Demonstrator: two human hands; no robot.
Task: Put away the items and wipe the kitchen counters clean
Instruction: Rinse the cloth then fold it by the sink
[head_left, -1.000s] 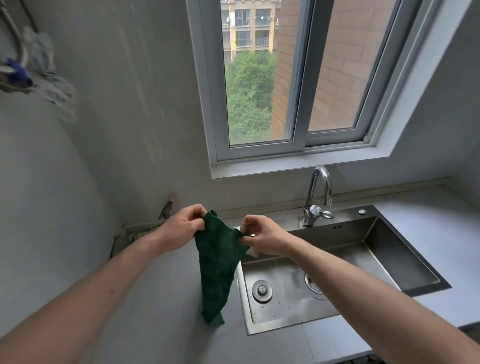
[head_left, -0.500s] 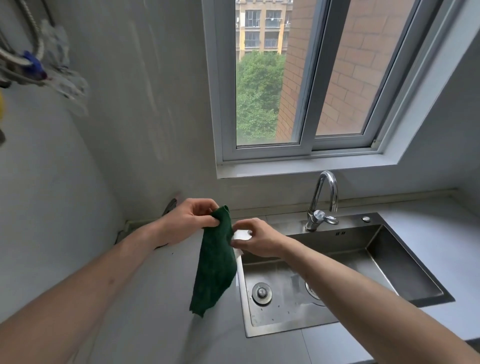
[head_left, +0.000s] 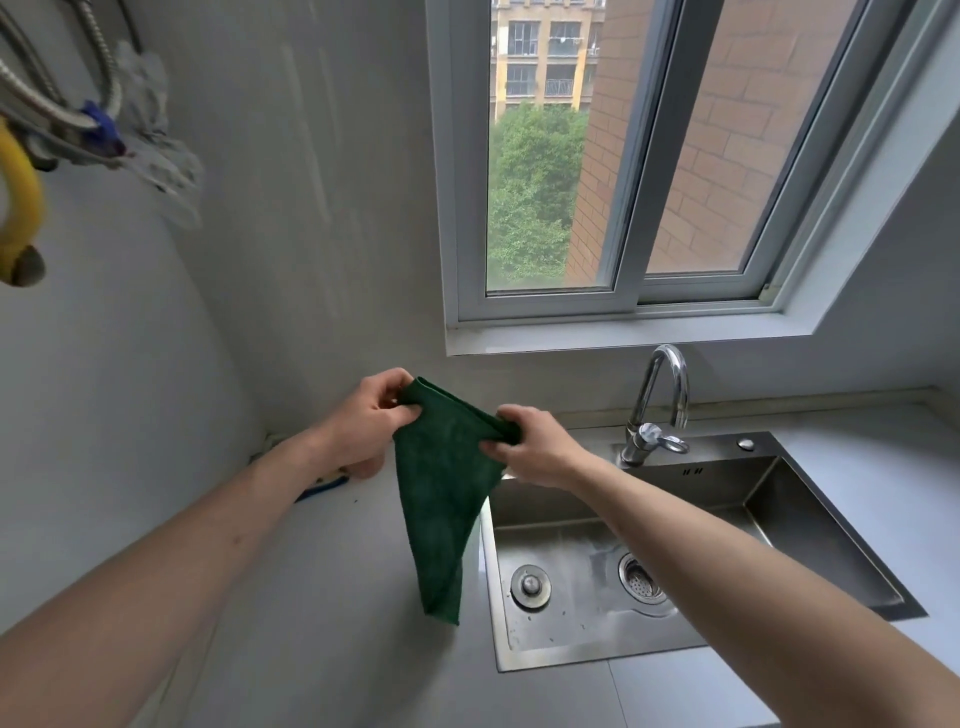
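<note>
2 bare arms reach in. Green cloth (head_left: 444, 499) hangs above the tabletop (head_left: 337, 597), left of the sink (head_left: 779, 519). Left hand (head_left: 363, 423) pinches one top corner, right hand (head_left: 530, 441) grips the other. Tap (head_left: 657, 410) and window (head_left: 623, 171) behind.

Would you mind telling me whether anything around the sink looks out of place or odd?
Nothing is spilled or broken. The sink is only wet. The one stray thing is a blue-handled object on the counter in the left corner, mostly hidden behind the left hand. Both hands hold the green cloth, the right hand pinching its other corner.
</note>
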